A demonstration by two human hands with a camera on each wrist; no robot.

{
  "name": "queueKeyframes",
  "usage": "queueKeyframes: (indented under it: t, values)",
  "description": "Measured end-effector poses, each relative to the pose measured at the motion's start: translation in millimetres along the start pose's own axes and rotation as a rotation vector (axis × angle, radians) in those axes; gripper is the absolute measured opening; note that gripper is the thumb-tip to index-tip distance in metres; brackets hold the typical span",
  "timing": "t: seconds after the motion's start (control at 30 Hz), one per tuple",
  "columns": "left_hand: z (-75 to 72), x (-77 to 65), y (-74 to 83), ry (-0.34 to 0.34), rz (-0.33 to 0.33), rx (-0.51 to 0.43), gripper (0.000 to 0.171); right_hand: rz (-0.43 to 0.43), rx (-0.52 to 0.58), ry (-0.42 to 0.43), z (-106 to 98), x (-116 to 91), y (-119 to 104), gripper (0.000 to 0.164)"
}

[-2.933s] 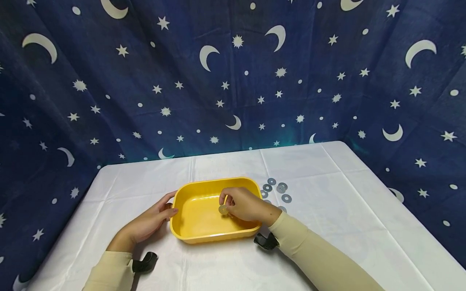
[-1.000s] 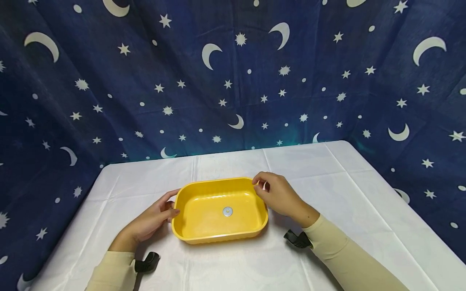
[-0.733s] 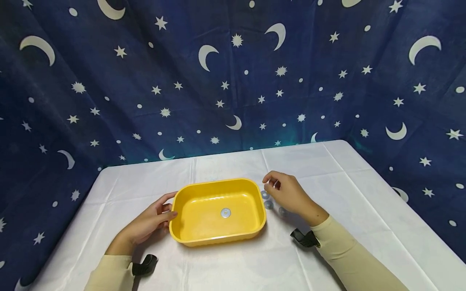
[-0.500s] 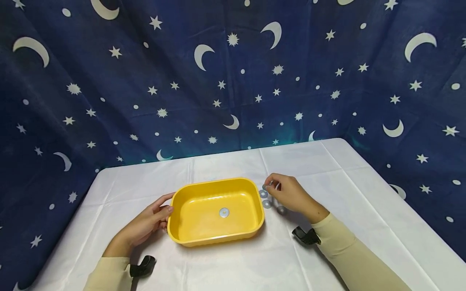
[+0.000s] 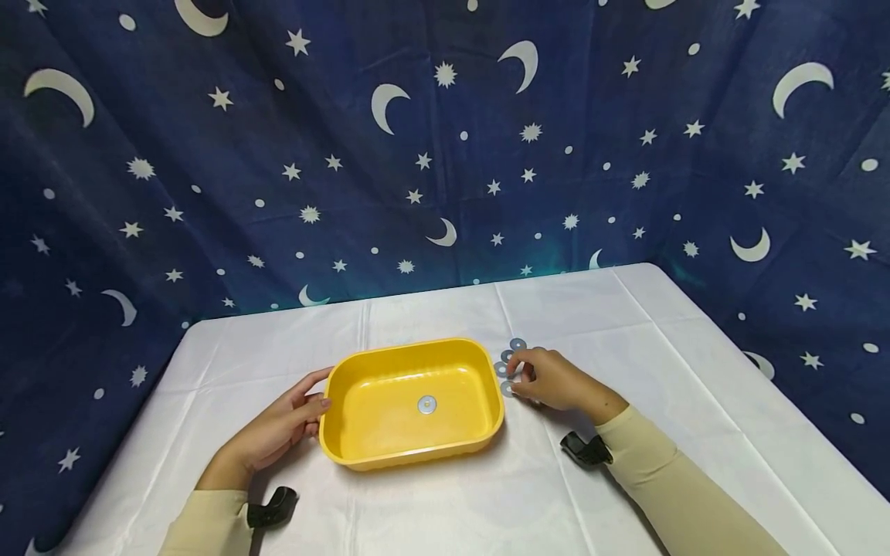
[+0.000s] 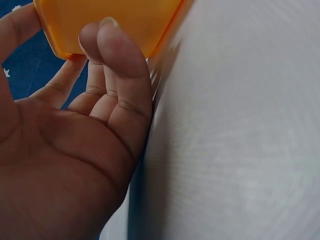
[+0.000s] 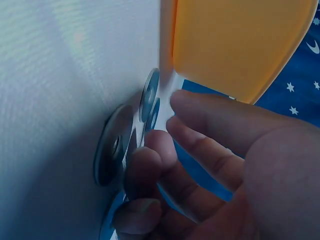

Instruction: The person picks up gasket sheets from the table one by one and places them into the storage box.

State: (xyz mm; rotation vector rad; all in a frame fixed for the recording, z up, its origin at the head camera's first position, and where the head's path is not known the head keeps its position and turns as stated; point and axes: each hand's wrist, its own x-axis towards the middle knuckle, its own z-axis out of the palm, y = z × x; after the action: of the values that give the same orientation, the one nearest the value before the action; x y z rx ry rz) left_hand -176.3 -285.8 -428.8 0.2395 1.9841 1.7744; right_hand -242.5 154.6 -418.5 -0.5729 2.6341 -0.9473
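Washers (image 5: 510,364), flat grey metal rings with a round hole, lie on the white tablecloth (image 5: 626,324) just right of centre in the head view, beside the right end of the yellow tray (image 5: 348,448). Three show clear of the right hand (image 5: 552,380) there; any under the hand are hidden. One more washer (image 5: 427,404) lies flat in the middle of the tray floor. The right hand rests among the loose ones with fingers bent down onto the cloth; in the right wrist view fingertips (image 7: 142,167) touch the table next to a washer (image 7: 114,145), but whether they pinch one I cannot tell. The left hand (image 5: 278,428), at lower left, holds the tray's left end, fingers (image 6: 120,65) against its wall and thumb over the rim. One tray, two hands, both in cream sleeves (image 5: 667,486)
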Motion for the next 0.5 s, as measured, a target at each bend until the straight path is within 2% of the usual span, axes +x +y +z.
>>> queueKeyframes:
  t: [0.17, 0.37, 0.5]
  values:
    - [-0.5, -1.5, -2.0, -0.001, -0.004, -0.011, 0.059, -0.006, -0.036, -0.022, 5.1, 0.7, 0.3, 0.017]
    - [-1.2, -1.0, -1.7, 0.012, -0.017, 0.0, 0.059, -0.034, -0.108, -0.003, 7.9, 0.9, -1.2, 0.017]
    - [-2.0, -0.1, -0.9, -0.005, -0.016, 0.007, 0.06, -0.048, -0.146, -0.011, 8.4, 1.0, -3.1, 0.017]
